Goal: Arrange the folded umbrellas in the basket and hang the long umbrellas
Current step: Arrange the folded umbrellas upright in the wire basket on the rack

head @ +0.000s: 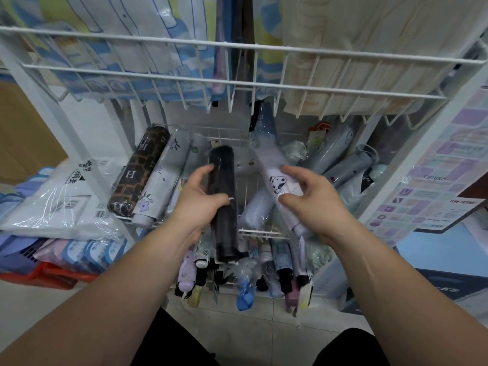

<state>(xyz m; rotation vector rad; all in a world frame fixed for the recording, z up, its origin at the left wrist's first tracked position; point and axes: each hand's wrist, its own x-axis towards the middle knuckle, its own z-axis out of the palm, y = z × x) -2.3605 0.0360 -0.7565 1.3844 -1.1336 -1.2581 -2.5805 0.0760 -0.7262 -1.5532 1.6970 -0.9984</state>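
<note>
At the far left, plastic-wrapped packets [52, 204] lie stacked on a shelf outside the wire basket [261, 231]. Inside the basket's left end a brown umbrella [140, 170] and a flowered umbrella [158, 186] already lie side by side, lengthwise and touching, which sets the row to follow. Next comes the left hand [200, 196], its fingers [221, 200] wrapped round the middle of a black umbrella [223, 207] held over the basket's open centre, roughly parallel to those two. To do this step well, I judge it should be lowered flat just beside the flowered one, handle end toward the front like its neighbours, not dropped across the bare wire. The right hand [311, 191] curves over a lilac umbrella [274, 180] with a dog print, which lies slanted with its lower end at the front rim. Its fingers [293, 171] touch the wrapping, but I cannot tell whether they grip it. It wants turning straight before it joins the row. Farther right, grey umbrellas [343, 165] sit in a loose heap, yet to be sorted.
</note>
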